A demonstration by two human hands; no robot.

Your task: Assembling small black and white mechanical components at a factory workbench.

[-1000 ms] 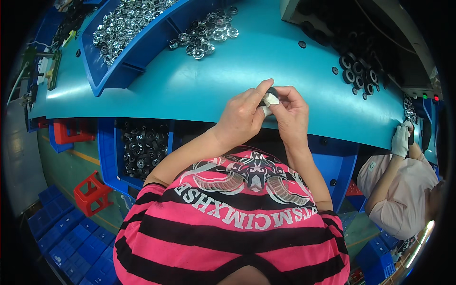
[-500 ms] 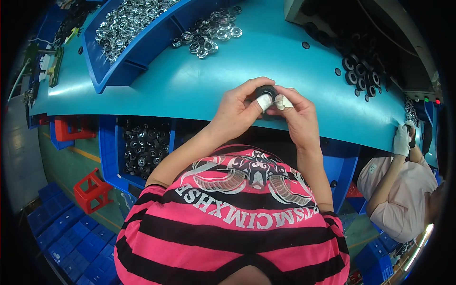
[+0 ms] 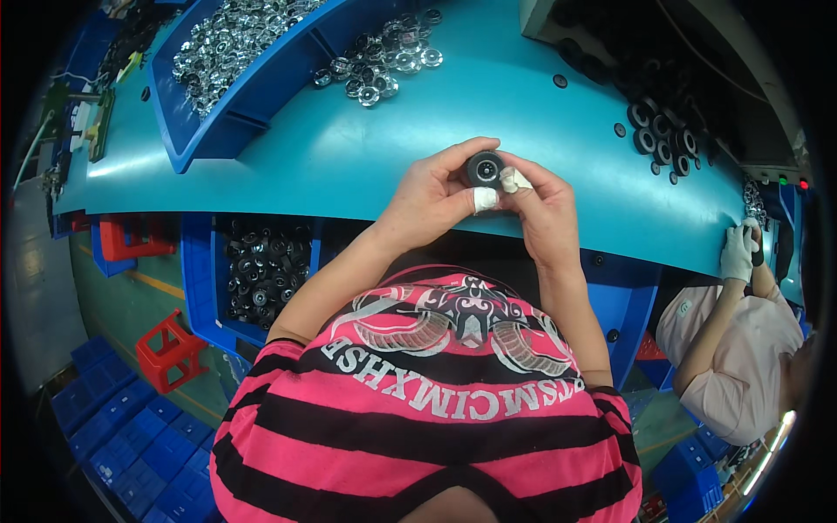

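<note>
Both hands hold one small black toy wheel with a shiny hub, just above the near edge of the teal table. My left hand has its fingers curled round the wheel's left side, its white-taped thumb pressed below the hub. From the right side my right hand grips the same wheel, its taped thumb against the rim. The hub faces up toward me. Fingers behind the wheel are partly hidden. Ahead on the table lie loose clear and silver hubs.
A blue tray full of shiny hubs stands far left. Black tyres lie at right. Below the table edge, a blue bin holds assembled wheels. A gloved co-worker works at far right; a red stool stands at left.
The wheel has been tilted so its hub now faces up. My left thumb has slid down off its face to the lower rim; both hands stay in nearly the same place.
</note>
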